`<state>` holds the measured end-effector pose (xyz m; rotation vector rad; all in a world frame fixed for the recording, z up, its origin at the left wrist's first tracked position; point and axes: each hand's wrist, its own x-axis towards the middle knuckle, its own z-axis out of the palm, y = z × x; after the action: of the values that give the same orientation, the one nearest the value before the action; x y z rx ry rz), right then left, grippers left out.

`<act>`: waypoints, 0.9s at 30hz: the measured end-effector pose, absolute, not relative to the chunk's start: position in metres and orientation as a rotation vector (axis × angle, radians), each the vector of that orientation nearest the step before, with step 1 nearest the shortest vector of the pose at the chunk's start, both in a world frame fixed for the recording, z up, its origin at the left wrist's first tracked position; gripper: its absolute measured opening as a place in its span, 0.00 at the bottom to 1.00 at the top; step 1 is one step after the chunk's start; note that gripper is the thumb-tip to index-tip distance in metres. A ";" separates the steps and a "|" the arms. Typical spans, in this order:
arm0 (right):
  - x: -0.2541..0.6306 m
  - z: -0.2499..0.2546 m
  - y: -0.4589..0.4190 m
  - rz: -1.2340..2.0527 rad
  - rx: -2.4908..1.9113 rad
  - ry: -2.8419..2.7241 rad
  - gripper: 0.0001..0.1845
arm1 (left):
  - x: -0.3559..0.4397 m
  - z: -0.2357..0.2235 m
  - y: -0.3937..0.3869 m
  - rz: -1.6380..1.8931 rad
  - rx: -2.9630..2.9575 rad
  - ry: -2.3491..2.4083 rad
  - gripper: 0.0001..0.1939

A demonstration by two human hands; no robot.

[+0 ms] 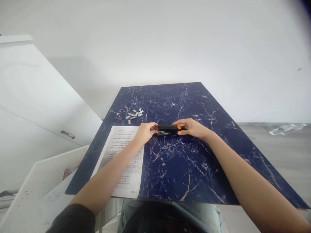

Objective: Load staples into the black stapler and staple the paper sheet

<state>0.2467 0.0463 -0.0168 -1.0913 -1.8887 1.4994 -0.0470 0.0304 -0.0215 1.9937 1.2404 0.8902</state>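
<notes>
1. Wall (pixel 155 42): one, pale, plain, behind the bench.
2. Cabinet (pixel 29 87): one, white, left side, with a dark handle (pixel 67 134) on its front.
3. Bench (pixel 170 184): one, dark blue top, veined in white and pink.
4. Paper (pixel 128 181): printed, lying on the left near part of the bench, its lower edge at the bench's near edge; left forearm crosses above it.
5. Bottle (pixel 284 130): one, clear, lying on the floor, far right.
6. Right hand (pixel 194 128): thumb and fingers drawn close about the stapler's right end, holding it between them.
7. Left hand (pixel 145 132): fingers curled, slightly parted from the thumb, tips at the stapler's left end; cannot tell whether they grip it.
8. Stapler (pixel 167 127): one, black, orange at the right end; mid-bench, lying crosswise between the two hands, just right of the paper's top corner.
9. Strips (pixel 136 114): several, small, silvery, loosely scattered on the bench beyond the paper.
</notes>
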 end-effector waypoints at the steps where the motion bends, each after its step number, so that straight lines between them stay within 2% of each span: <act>1: 0.247 -0.017 0.047 1.499 -1.091 -1.885 0.28 | -0.048 -0.021 0.031 0.884 1.991 1.243 0.14; 6: 0.251 -0.017 0.048 1.614 -1.041 -1.816 0.32 | -0.058 -0.019 0.035 0.780 2.009 1.239 0.11; 12: 0.254 -0.010 0.047 1.671 -1.026 -1.761 0.24 | -0.076 -0.013 0.036 0.714 2.012 1.226 0.11; 16: 0.254 -0.006 0.045 1.683 -1.040 -1.757 0.23 | -0.078 -0.014 0.037 0.704 2.022 1.215 0.10; 23: 0.252 -0.010 0.044 1.520 -1.024 -1.994 0.37 | -0.065 -0.013 0.033 0.733 2.022 1.227 0.10; 27: 0.253 -0.011 0.045 1.554 -0.975 -1.984 0.38 | -0.066 -0.010 0.031 0.726 2.013 1.226 0.10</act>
<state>0.2530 0.0445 -0.0107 -0.9754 -1.9838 1.5543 -0.0658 0.0313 -0.0098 2.0132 1.2258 0.7257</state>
